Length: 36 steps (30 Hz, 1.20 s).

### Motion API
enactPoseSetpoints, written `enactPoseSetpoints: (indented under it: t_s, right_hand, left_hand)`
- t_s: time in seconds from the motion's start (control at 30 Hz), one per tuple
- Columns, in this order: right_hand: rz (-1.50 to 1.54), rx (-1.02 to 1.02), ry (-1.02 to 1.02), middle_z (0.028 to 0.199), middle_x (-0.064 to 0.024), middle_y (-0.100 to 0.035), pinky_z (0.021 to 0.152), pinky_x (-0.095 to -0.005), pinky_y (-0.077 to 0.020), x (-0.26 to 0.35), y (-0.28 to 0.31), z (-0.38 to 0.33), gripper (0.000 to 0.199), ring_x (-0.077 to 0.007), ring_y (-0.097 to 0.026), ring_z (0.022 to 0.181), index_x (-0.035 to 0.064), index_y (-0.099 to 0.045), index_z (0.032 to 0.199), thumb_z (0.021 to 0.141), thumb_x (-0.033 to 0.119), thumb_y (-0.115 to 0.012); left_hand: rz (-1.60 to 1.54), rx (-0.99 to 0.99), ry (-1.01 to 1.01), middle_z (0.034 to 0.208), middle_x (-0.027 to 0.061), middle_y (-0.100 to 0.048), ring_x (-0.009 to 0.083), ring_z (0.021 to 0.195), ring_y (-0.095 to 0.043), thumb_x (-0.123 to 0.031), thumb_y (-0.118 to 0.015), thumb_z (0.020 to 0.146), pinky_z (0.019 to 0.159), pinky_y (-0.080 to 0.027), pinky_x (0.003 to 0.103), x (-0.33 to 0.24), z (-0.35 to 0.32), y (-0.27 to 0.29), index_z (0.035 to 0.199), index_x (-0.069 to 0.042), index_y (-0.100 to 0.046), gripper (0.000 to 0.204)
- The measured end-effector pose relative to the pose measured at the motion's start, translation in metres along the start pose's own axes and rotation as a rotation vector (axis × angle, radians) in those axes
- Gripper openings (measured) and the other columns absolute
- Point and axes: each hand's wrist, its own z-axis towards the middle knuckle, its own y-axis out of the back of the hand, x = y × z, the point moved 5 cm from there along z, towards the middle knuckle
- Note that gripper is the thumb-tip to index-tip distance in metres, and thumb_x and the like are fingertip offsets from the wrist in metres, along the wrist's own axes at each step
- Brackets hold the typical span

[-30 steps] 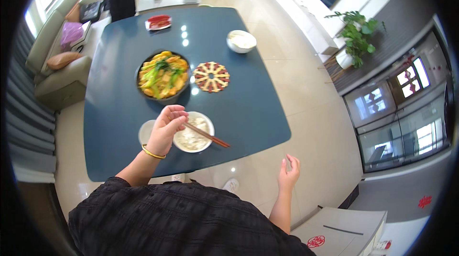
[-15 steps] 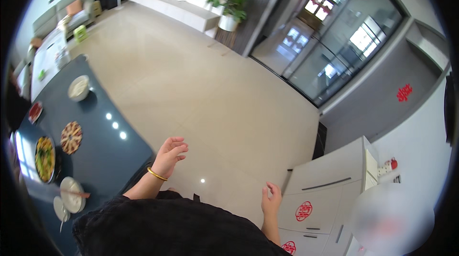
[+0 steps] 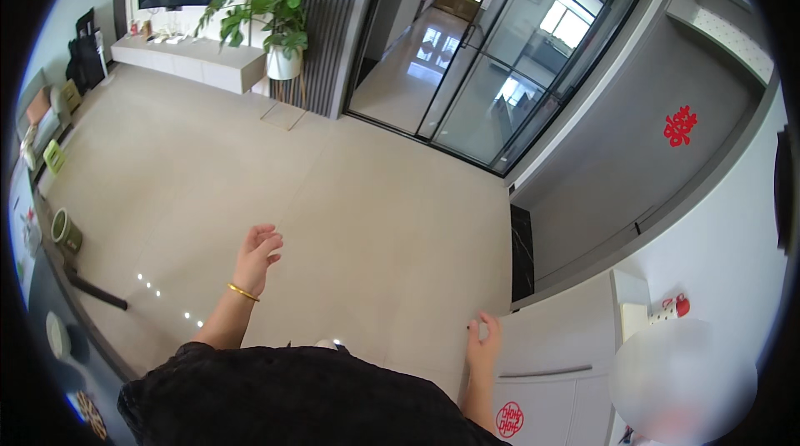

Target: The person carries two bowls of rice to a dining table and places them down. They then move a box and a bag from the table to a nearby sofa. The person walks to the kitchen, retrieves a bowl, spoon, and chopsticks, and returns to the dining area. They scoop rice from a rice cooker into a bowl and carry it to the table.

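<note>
My left hand (image 3: 258, 256) is held out over the pale floor (image 3: 333, 212), its fingers loosely curled and apart, with nothing in them. A gold bracelet (image 3: 243, 291) circles that wrist. Farther right, my right hand (image 3: 483, 339) is also empty, with thumb and fingers apart. It appears in front of the light grey cabinet (image 3: 546, 338), which bears a red round paper cut-out (image 3: 509, 419); whether it touches the cabinet, I cannot tell.
At the lower left is the dark dining table (image 3: 83, 379) with a white bowl (image 3: 57, 335). A green bin (image 3: 67, 231) stands beyond it. Ahead are a potted plant (image 3: 283, 63), a low TV cabinet (image 3: 187, 65) and a glass sliding door (image 3: 492, 62); a grey door (image 3: 617, 146) is at right.
My view has swung left-to-right and forward, so the table with its dishes has slid to the lower left edge. Both hands stay empty; the sliding door and grey door show more fully.
</note>
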Motion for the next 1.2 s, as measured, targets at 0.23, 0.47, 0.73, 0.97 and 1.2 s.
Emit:
enactPoseSetpoints:
  t_s: [0.23,0.47,0.73,0.97,1.2]
  right_hand:
    - [-0.163,-0.136,-0.195,0.091,-0.0132,-0.058,0.078,-0.0344,-0.0432,-0.117,-0.049,0.129,0.023,-0.0255,-0.055,0.087,0.0001,-0.057,0.098,0.078,0.009,-0.061]
    - [-0.171,-0.146,-0.236,0.089,-0.0125,-0.057,0.074,-0.0312,-0.0448,-0.196,-0.160,0.354,0.021,-0.0231,-0.056,0.083,-0.0012,-0.058,0.096,0.077,0.007,-0.060]
    - [0.103,0.080,0.176,0.097,-0.0162,-0.057,0.081,-0.0358,-0.0433,-0.105,-0.387,0.723,0.025,-0.0320,-0.054,0.091,0.0003,-0.057,0.101,0.078,0.010,-0.060]
    - [0.209,0.013,0.192,0.094,-0.0159,-0.058,0.080,-0.0333,-0.0435,-0.081,-0.560,0.905,0.024,-0.0293,-0.056,0.088,0.0001,-0.058,0.100,0.077,0.007,-0.061]
    - [0.020,-0.051,-0.027,0.093,-0.0174,-0.057,0.078,-0.0371,-0.0439,-0.130,-0.626,1.059,0.022,-0.0326,-0.055,0.088,0.0002,-0.058,0.098,0.077,0.007,-0.061]
  left_hand:
    - [0.043,0.403,-0.041,0.098,0.0009,-0.052,0.0093,0.089,-0.049,-0.011,-0.058,0.081,0.074,-0.041,0.025,-0.014,0.192,-0.190,0.108,-0.010,-0.047,0.029]
    - [0.080,0.228,-0.006,0.098,0.0022,-0.052,0.0099,0.088,-0.049,-0.013,-0.060,0.080,0.074,-0.041,0.025,-0.020,0.412,-0.267,0.109,-0.009,-0.047,0.032]
    - [0.083,-0.089,-0.093,0.096,0.0009,-0.054,0.0102,0.087,-0.051,-0.014,-0.059,0.080,0.071,-0.042,0.026,-0.047,0.650,-0.257,0.109,-0.011,-0.048,0.031]
    - [0.247,-0.265,0.058,0.092,-0.0011,-0.054,0.0103,0.084,-0.051,-0.018,-0.059,0.077,0.069,-0.042,0.030,-0.047,0.900,-0.234,0.107,-0.013,-0.049,0.033]
    - [0.153,0.361,-0.119,0.091,0.0019,-0.053,0.0101,0.084,-0.050,-0.005,-0.060,0.080,0.071,-0.043,0.023,-0.128,1.164,-0.435,0.109,-0.007,-0.047,0.032]
